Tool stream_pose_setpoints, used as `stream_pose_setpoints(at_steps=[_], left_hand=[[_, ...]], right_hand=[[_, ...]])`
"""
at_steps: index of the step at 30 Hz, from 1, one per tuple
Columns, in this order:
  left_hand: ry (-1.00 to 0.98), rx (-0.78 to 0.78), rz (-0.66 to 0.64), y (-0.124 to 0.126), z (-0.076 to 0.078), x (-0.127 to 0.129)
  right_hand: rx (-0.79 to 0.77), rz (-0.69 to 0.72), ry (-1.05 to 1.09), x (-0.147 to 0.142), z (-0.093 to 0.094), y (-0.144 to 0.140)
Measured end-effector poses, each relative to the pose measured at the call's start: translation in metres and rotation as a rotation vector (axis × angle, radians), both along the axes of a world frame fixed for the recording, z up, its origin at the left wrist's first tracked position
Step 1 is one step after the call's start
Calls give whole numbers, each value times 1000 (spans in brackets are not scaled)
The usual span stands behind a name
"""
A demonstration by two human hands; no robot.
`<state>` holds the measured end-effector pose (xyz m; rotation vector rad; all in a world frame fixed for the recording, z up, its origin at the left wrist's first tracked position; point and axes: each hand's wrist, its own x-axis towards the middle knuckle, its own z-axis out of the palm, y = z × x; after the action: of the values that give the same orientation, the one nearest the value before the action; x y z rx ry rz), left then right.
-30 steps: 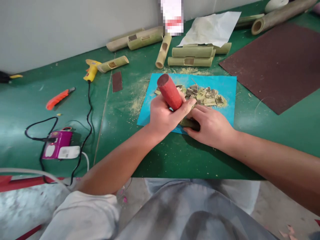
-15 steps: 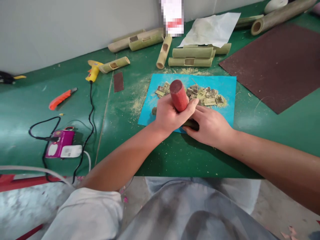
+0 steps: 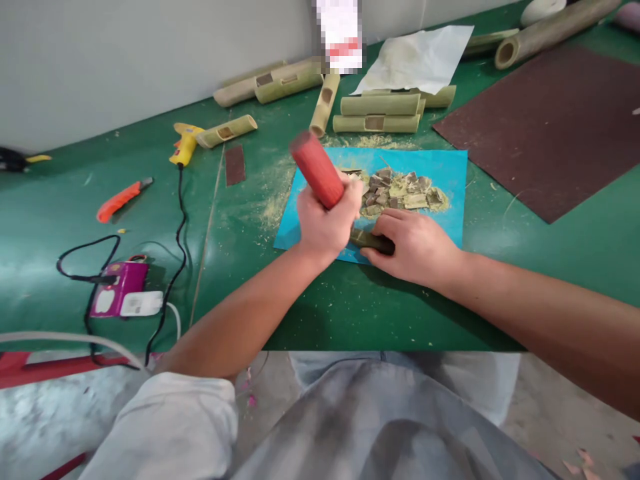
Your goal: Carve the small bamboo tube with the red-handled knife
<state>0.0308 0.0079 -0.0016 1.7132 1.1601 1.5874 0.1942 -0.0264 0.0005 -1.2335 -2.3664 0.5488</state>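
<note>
Bamboo piece (image 3: 369, 241) is lying low over the near part of the blue sheet (image 3: 453, 170), its right end disappearing into the right hand (image 3: 419, 248). That hand's fingers are curling narrowly over it, the thumb pressing from the near side. The left hand (image 3: 327, 223) is wrapping its fingers tightly around a red cylindrical handle (image 3: 317, 169), which is tilting up and leftward. Its lower end is hiding in the fist, so whether any tool tip is touching the bamboo, I cannot tell. Chips and shavings (image 3: 416, 201) are lying just beyond both hands. Judging from this, the person is probably trimming or carving the bamboo. The next move is likely calling for firm bracing on the right, with those fingers resting clear of the tool's line.
</note>
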Motion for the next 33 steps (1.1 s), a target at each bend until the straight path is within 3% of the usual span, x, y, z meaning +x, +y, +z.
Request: stream_pose_setpoints(at_steps=[5,10,15,25,33], left_hand=[[46,-31,-48,3,10,2],[147,28,-90,-3,6,-1],[126,26,-103,-2,4,-3],[186,17,-144,-3,9,-3],[158,115,-60,-3,-3,-2]], right_hand=[[9,-8,-23,-1,0,-1],[31,-3,-9,-3,-2,-3],[40,-13,-31,-3,-2,-3],[-9,1,-34,-2,0,-2],[-54,31,68,-3,-3,1]])
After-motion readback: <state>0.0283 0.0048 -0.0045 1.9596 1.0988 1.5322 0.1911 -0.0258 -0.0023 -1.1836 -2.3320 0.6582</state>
